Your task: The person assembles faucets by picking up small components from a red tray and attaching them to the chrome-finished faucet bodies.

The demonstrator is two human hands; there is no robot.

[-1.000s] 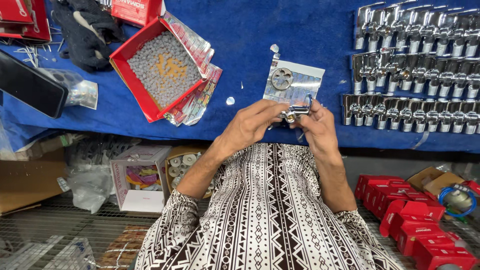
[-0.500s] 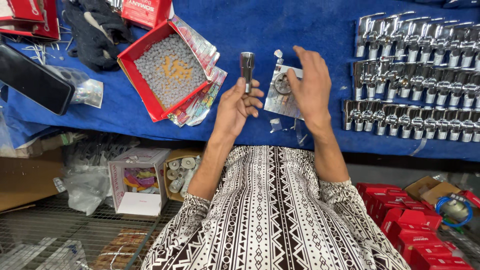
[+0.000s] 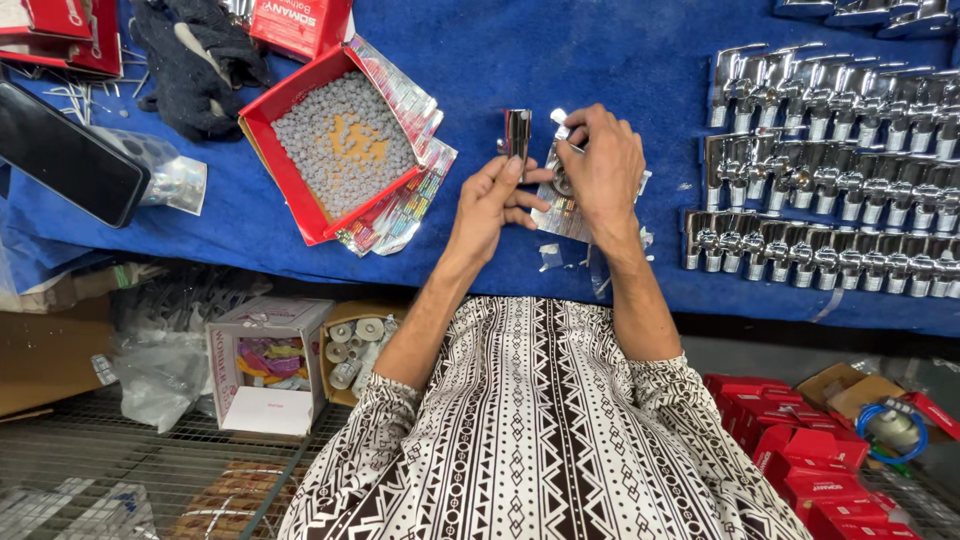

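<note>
My left hand (image 3: pixel 488 205) holds a shiny chrome tap part (image 3: pixel 516 134) upright by its lower end, over the blue cloth (image 3: pixel 560 60). My right hand (image 3: pixel 605 170) is curled just to the right of it, fingertips pinching a small shiny piece (image 3: pixel 560 128) above a clear plastic bag (image 3: pixel 566 212) that lies on the cloth. A metal ring inside the bag shows between the two hands. Both forearms reach forward from patterned black-and-white sleeves.
An open red box (image 3: pixel 330 140) of small grey pieces sits to the left with foil sheets (image 3: pixel 408 190) beside it. Rows of chrome taps (image 3: pixel 830 170) fill the right side. A dark phone (image 3: pixel 65 155) and black gloves (image 3: pixel 195 65) lie far left. Red boxes (image 3: pixel 800 450) sit below right.
Both hands moved forward from the table edge onto the cloth. My left hand raised the chrome part upright. My right hand, spread flat half a second ago, has curled onto a small piece.
</note>
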